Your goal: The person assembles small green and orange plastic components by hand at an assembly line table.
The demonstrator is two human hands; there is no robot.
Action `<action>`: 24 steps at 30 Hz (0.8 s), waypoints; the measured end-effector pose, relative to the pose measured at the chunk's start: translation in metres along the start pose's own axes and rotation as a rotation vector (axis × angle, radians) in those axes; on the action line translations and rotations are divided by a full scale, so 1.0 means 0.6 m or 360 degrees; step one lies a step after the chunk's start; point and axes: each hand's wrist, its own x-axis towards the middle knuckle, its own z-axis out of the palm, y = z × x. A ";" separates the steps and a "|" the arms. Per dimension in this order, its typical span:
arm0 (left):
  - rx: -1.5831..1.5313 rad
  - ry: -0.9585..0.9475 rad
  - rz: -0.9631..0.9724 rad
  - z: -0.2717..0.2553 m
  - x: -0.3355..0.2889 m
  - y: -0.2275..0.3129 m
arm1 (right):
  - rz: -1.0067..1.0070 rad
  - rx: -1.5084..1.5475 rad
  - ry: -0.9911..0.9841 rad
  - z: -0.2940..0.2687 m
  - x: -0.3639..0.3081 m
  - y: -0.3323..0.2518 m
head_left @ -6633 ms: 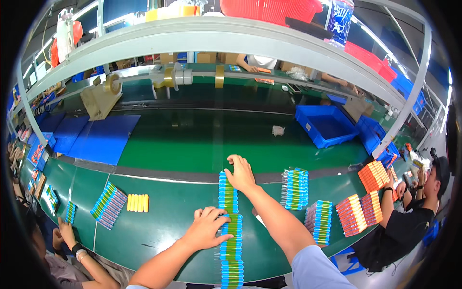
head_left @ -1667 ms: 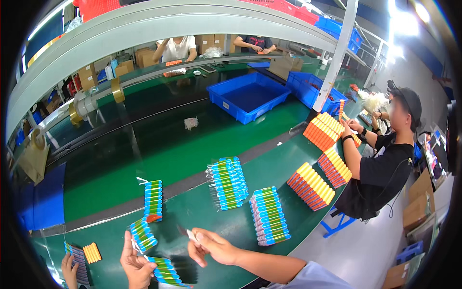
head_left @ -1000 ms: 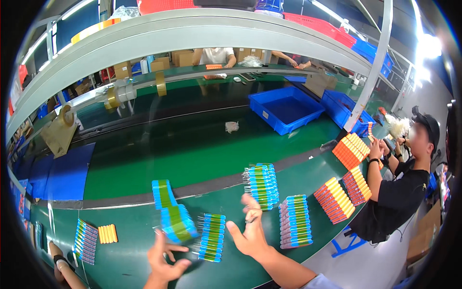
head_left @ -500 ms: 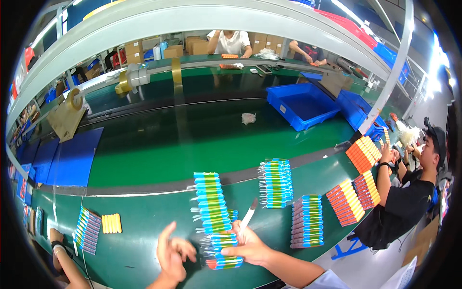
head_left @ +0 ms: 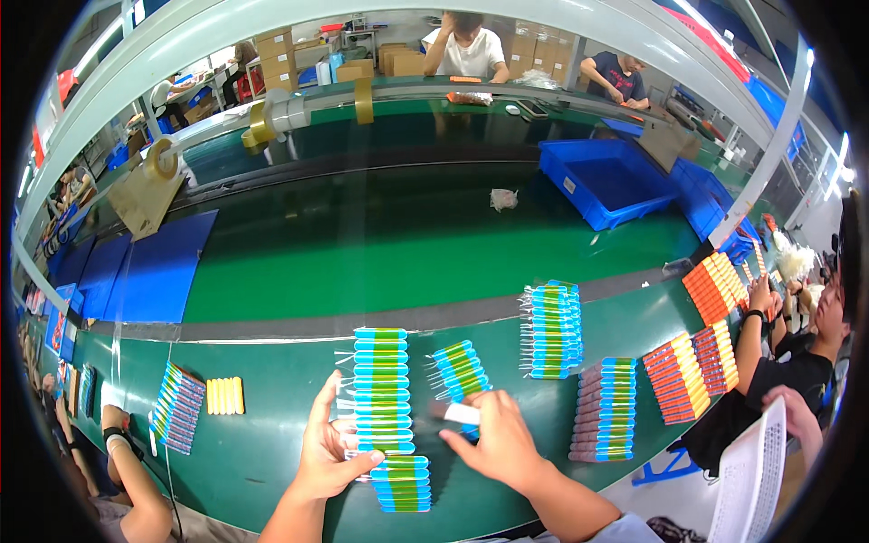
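Note:
A long strip of slim blue tubes with green bands (head_left: 382, 385) hangs upright over the table in my left hand (head_left: 328, 452). My left thumb presses its front near the lower part, and the other fingers are behind it. Thin clear tips stick out along its left side. Just right of it, my right hand (head_left: 500, 443) grips a white-handled tool (head_left: 463, 414); its dark end is blurred, so its kind is unclear. Beyond that hand lies a shorter group of the same tubes (head_left: 460, 369), partly covered by the fingers.
More blue-green tube bundles (head_left: 550, 330) and purple-blue ones (head_left: 605, 412) lie to the right, near orange-yellow stacks (head_left: 674, 378). On the left are yellow tubes (head_left: 225, 396) and another bundle (head_left: 177, 407). Blue trays (head_left: 606, 185) stand beyond; a co-worker (head_left: 787, 353) sits right, beside a white basket (head_left: 747, 466).
The strip has passed from my right hand to my left, which was open beside it. My right hand has drawn off to the right with the tool. The whole view has shifted.

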 end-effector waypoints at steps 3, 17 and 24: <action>-0.0060 -0.0024 0.0019 0.000 0.000 -0.004 | 0.0080 -0.0074 0.0259 -0.008 0.013 0.034; 0.0336 -0.0205 0.0087 -0.019 -0.009 -0.030 | -0.0047 0.0326 0.0325 -0.051 0.004 0.031; 0.0338 -0.0270 -0.0153 -0.001 -0.010 -0.024 | -0.0978 0.0136 0.0069 -0.035 0.008 0.006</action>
